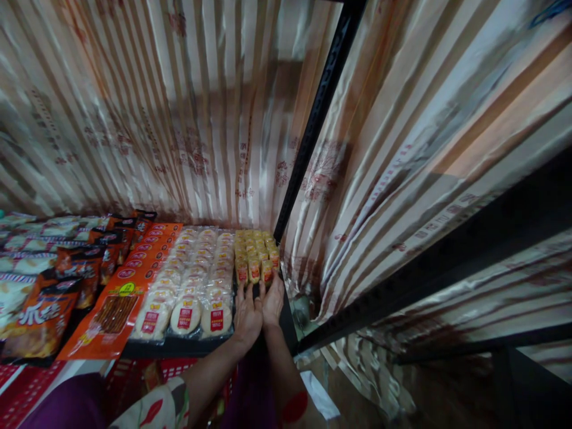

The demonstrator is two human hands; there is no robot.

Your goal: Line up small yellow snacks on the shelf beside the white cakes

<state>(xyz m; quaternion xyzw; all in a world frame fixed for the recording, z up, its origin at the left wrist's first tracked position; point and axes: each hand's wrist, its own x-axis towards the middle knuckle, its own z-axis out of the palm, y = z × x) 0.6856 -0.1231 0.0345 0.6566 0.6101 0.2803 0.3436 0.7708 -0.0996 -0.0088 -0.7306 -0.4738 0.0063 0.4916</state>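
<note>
- My left hand and right hand are part open, fingertips at the front row of small yellow packs; I can't tell if they grip one.
- The packs stand in rows on the black shelf, at 12 o'clock from my hands.
- I think a soft touch, with both hands level, would keep the rows straight.
- I'd mind the round crackers at 9 o'clock and the black post at 1 o'clock.
</note>
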